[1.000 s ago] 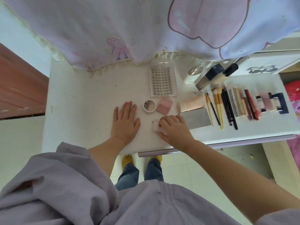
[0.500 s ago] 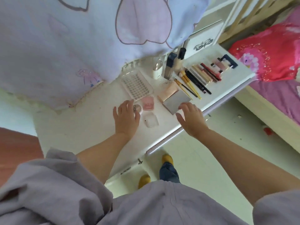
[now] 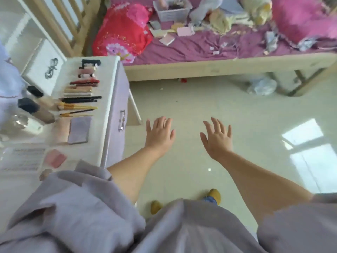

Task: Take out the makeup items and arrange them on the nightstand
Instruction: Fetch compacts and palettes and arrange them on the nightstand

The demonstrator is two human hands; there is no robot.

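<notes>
Left hand: your left hand (image 3: 159, 133) is held out over the floor, fingers spread and straight, holding nothing.
Right hand: your right hand (image 3: 218, 137) is beside it, apart from it, fingers likewise spread and empty.
Makeup items: a row of brushes and pencils (image 3: 78, 106), lipsticks (image 3: 83, 84), a grey palette (image 3: 79, 129), a pink compact (image 3: 54, 158) and a lash tray (image 3: 21, 159) lie on the nightstand (image 3: 111, 99), to the left of both hands.
Obstructions: your lilac sleeve (image 3: 73, 207) covers the near corner of the nightstand; a round compact (image 3: 44, 174) shows only partly at its edge.
Surroundings: a bed (image 3: 218, 64) with a purple sheet carries a red pillow (image 3: 122, 35), a white basket (image 3: 172, 10) and loose clutter.
Floor: pale glossy tiles (image 3: 237, 106); window light reflects at the right. Yellow slippers (image 3: 214, 195) show below.
</notes>
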